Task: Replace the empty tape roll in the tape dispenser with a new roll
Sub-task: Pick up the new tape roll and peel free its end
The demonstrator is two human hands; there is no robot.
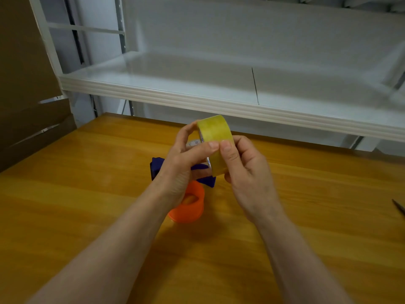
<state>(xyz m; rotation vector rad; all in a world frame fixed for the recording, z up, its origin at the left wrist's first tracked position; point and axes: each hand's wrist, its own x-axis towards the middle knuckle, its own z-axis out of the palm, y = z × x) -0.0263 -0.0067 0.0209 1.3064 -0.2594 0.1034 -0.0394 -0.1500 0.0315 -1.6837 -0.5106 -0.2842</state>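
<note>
Both my hands hold a yellowish roll of tape (pixel 213 131) upright above the wooden table (pixel 87 194). My left hand (pixel 184 167) grips its left side, thumb on the outer band. My right hand (pixel 245 170) holds the right side, and its thumb presses the band next to the left thumb. Below the hands lies a dark blue tape dispenser (pixel 156 166), mostly hidden by my left hand. An orange plastic ring (pixel 190 207) rests on the table just in front of the dispenser, partly under my left wrist.
A white metal shelf (pixel 219 99) runs across behind the table at about hand height. Brown cardboard (pixel 28 84) stands at the left. A thin dark tool tip (pixel 398 207) pokes in at the right edge of the table.
</note>
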